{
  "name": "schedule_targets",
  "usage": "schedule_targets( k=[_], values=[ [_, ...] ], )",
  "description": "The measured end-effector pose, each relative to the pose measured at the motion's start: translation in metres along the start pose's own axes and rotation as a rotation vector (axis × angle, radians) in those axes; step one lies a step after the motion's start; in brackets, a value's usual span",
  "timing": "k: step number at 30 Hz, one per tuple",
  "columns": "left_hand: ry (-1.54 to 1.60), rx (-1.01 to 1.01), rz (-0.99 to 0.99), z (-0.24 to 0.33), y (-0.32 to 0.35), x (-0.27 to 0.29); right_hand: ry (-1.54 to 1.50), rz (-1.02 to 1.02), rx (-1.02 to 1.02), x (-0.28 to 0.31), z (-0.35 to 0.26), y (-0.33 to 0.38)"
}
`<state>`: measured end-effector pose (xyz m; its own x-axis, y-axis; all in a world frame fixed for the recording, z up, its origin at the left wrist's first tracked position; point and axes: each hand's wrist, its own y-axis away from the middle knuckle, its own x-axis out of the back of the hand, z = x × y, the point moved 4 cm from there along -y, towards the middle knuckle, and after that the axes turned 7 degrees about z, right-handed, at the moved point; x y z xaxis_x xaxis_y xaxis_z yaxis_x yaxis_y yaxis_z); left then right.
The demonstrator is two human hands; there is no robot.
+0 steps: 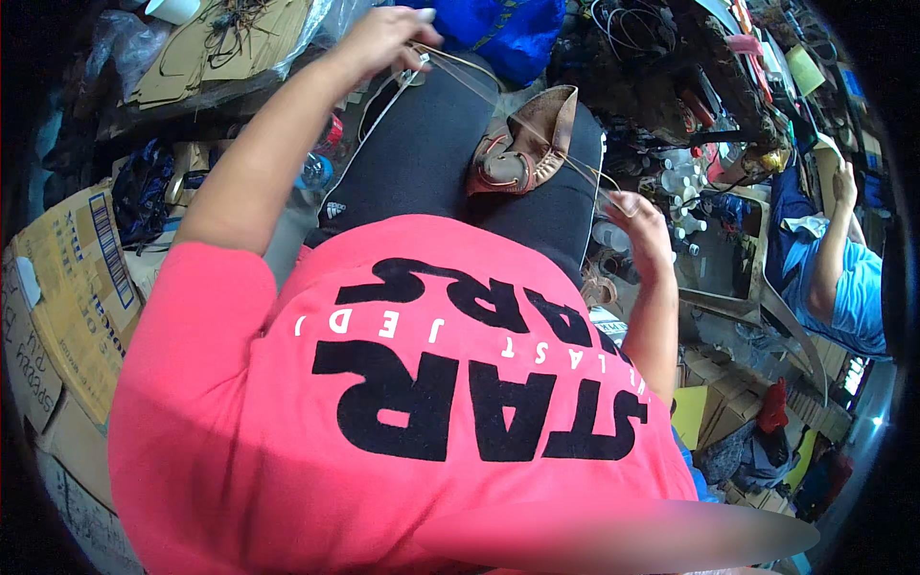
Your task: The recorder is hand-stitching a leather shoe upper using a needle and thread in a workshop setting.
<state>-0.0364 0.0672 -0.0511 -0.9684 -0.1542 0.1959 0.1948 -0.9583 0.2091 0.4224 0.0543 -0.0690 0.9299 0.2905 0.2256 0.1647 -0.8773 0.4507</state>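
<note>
On my lap, between my thighs in dark trousers, rests a brown leather shoe upper (553,125) with a curved seam and light stitching around its toe. Pale thread (450,59) runs from it out to both sides. At the upper left, my left hand (391,40) has its fingers curled around one end of the thread, arm stretched far forward. Lower on the right, beside my thigh, my right hand (640,222) pinches the other end. Both hands are apart from the leather, and the strands between look drawn out.
A blue plastic bag (517,38) lies ahead of my knees. Flattened cardboard (216,57) is at the far left, a cardboard box (72,287) nearer. Several bottles (676,192) crowd the right side. A co-worker in a blue shirt (848,287) sits at the far right.
</note>
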Motion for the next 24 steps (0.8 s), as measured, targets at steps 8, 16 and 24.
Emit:
schedule_targets(
  k=[8, 16, 24],
  values=[
    [-0.807, -0.634, -0.237, 0.081, 0.129, -0.126, 0.244, -0.106, 0.523, -0.051, -0.119, -0.009],
    [-0.874, -1.022, -0.187, 0.076, 0.11, -0.119, 0.547, -0.097, 0.485, -0.068, -0.115, -0.029],
    [-0.539, -0.768, -0.468, 0.048, 0.085, -0.127, -0.057, -0.029, 0.285, -0.061, -0.07, 0.006]
  ],
)
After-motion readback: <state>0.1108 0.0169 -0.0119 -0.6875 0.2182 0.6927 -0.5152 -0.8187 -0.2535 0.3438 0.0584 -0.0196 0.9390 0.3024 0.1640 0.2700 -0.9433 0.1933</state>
